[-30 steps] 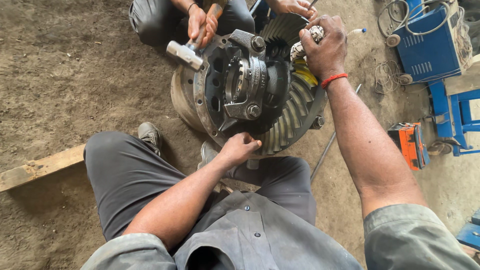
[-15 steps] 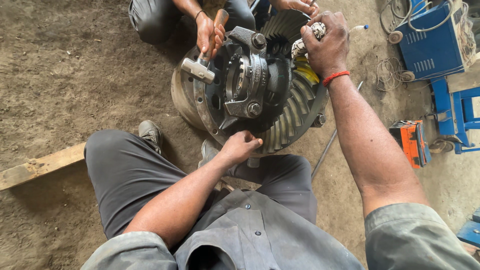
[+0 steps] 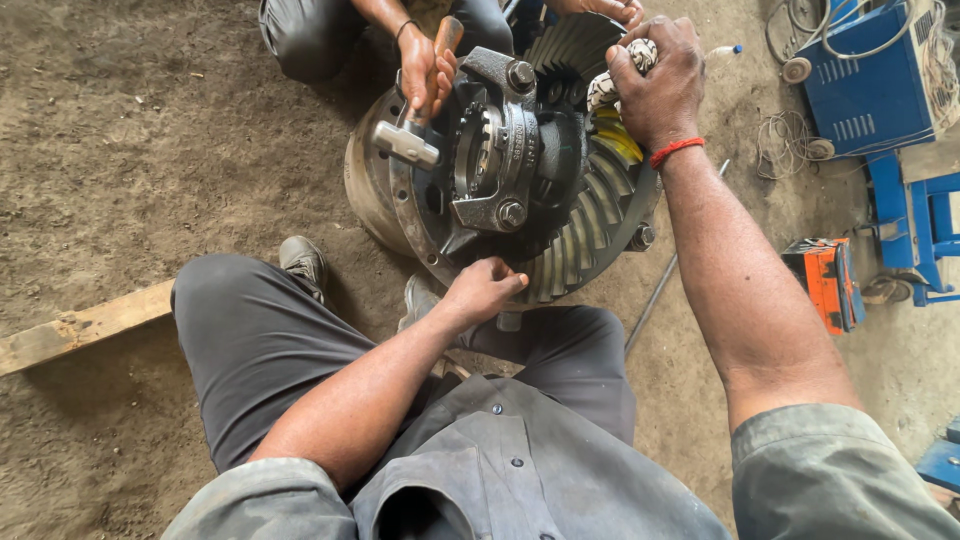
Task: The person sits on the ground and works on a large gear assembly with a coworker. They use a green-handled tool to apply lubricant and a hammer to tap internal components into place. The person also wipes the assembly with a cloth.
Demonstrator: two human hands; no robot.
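Dirt floor (image 3: 150, 150): co-worker's hammer (image 3: 408, 142) swung lower against differential assembly (image 3: 520, 170); left hand (image 3: 482, 290) curled on rim, right hand (image 3: 655, 85) clenched on rag-wrapped part (image 3: 612, 82).

A heavy differential gear assembly (image 3: 520, 170) sits tipped on its side on the dirt floor, its open face turned toward the viewer. It is dark, greasy steel: a round carrier housing with a bolted bearing cap (image 3: 500, 140) across the front, two large bolt heads showing on it. Behind it a big ring gear (image 3: 590, 240) curves around the right and lower edge, its slanted teeth shining (a patch of yellow marking shows on the upper teeth). A cloth-wrapped part (image 3: 620, 75) stands at the top of the gear.
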